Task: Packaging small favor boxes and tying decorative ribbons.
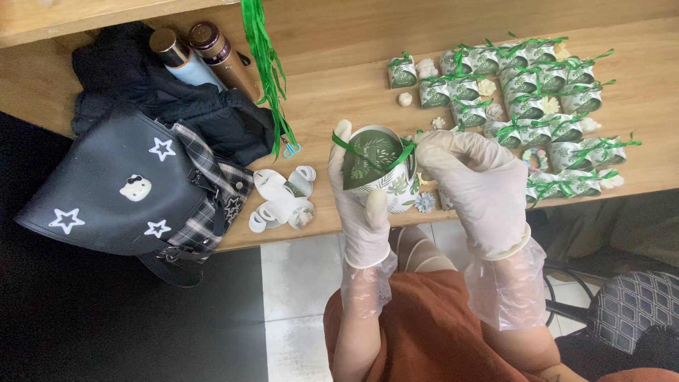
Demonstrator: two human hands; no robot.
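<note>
Gift box point(378, 170), small, leaf-printed, green and white: held above the near edge of the wooden table point(339, 92), raised so a green ribbon point(407, 152) can wrap it. Left hand point(361, 205), gloved: cups the box from below, steadying it. Right hand point(481, 191), gloved: pinches the ribbon end at the box's right side. Finished boxes point(523, 106), tied: grouped far right. Unfolded blanks point(283, 198): left, beside a black bag point(120, 191). Loose ribbon bundle point(265, 64): hangs far left.

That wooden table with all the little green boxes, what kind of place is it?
Probably a craft or packing table. Gloved hands tie green ribbon on a small box, finished boxes sit in rows, and spare ribbon strands hang nearby.
</note>
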